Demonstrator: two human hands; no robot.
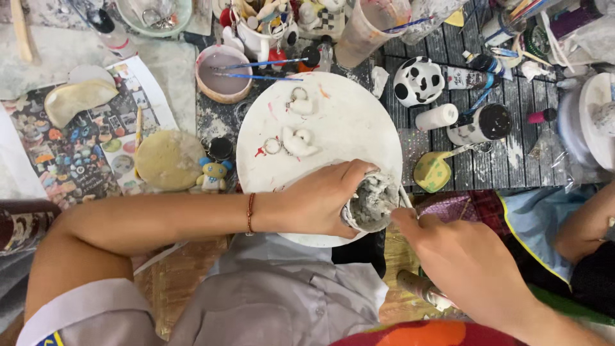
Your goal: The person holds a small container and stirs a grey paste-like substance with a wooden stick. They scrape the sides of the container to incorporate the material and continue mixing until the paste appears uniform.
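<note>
My left hand [320, 200] wraps around a small cup of grey paste [371, 204], held over the near edge of a round white board [346, 122]. My right hand [461, 263] comes in from the right, its fingers pinching a thin stick whose tip is in the paste. Two small white figures with key rings [298, 142] lie on the board beyond the cup. A thin bracelet circles my left wrist.
A bowl of murky water with brushes [223, 74] sits behind the board. A black-spotted white cow figure [418, 81], paint tubes and jars crowd the right. Flat clay pieces [168, 160] and a small bear figure [214, 174] lie left. Another person's arm [586, 221] shows at right.
</note>
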